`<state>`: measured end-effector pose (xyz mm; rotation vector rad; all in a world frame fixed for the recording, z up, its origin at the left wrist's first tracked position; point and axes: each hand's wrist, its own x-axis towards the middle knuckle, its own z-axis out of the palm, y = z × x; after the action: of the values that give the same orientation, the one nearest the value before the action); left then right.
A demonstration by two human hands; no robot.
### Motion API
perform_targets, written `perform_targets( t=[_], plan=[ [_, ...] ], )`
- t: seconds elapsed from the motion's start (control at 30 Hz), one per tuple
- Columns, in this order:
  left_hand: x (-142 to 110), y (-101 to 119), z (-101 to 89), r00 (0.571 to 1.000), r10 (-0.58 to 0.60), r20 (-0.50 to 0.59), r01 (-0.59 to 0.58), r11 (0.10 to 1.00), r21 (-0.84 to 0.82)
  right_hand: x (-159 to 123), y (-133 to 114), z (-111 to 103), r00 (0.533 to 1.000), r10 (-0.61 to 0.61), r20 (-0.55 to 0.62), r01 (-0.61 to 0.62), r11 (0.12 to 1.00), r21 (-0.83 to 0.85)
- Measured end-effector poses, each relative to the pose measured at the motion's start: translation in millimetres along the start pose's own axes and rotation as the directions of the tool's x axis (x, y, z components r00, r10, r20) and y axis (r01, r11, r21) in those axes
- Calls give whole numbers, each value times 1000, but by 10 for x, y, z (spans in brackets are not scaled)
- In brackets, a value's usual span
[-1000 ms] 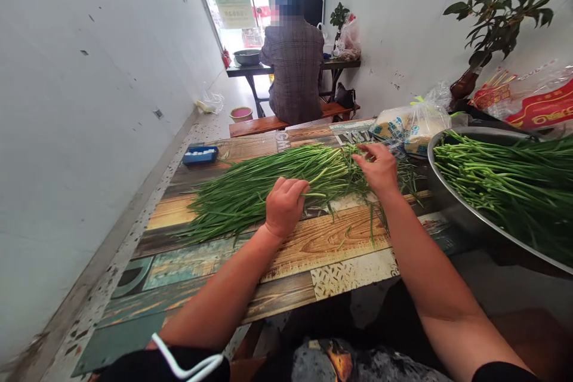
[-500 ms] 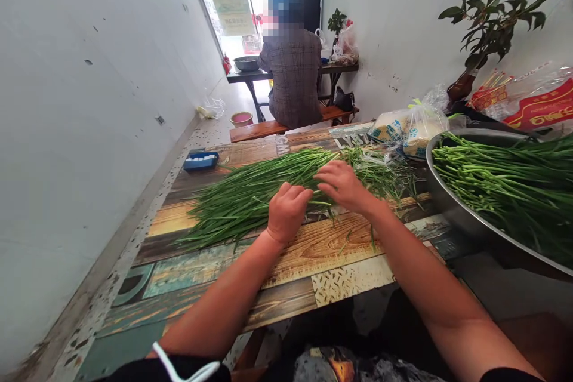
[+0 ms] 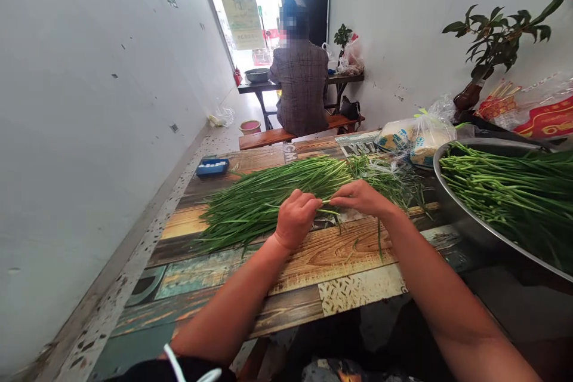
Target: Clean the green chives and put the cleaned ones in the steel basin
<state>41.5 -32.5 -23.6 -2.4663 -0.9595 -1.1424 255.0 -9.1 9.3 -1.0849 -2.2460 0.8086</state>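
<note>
A long pile of green chive stalks (image 3: 264, 194) lies across the patterned wooden table (image 3: 340, 250). My left hand (image 3: 296, 218) is curled in a fist round a few stalks at the near edge of the pile. My right hand (image 3: 362, 197) is closed in a pinch on the same stalks, just to the right, the two hands almost touching. A large metal basin (image 3: 465, 221) at the right holds more green stalks (image 3: 514, 191).
A clear plastic bag of packets (image 3: 414, 134) sits behind the basin, with a potted plant (image 3: 492, 42) and red packaging (image 3: 544, 119) by the wall. A small blue box (image 3: 212, 166) lies at the table's far left. A person (image 3: 302, 86) sits on a bench at another table beyond.
My right hand has come back from the far side of the pile toward my left hand and now pinches stalks beside it. The view has shifted slightly.
</note>
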Motion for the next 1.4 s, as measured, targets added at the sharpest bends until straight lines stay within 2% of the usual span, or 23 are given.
perform_targets(
  t=[0.23,0.57,0.83,1.03,1.2,1.27,1.33,1.4],
  plan=[
    [2,20,-2,999,-33,14,33,999,21,-20,-36,-37,980,201,-8,-190,936,297],
    [2,21,7,999,-38,-23,38,999,25,11,-34,-7,944,312,-106,-231,856,462],
    [9,23,5,992,-107,-69,107,994,-8,121,15,193,913,343,-220,-109,725,680],
    [8,54,-13,987,-149,-52,147,988,-43,104,53,211,958,269,-94,-99,623,776],
    [-9,46,-2,992,-114,-54,113,993,-16,66,40,162,983,179,-32,-69,530,845],
    [-15,32,-1,991,-104,-79,104,995,-2,55,31,106,985,143,-92,11,486,874],
    [-16,17,-3,989,-108,-97,110,994,8,54,40,39,963,173,-207,99,487,868],
    [-12,4,-8,989,-109,-99,110,994,6,57,61,-14,901,273,-337,112,604,789]
  ],
)
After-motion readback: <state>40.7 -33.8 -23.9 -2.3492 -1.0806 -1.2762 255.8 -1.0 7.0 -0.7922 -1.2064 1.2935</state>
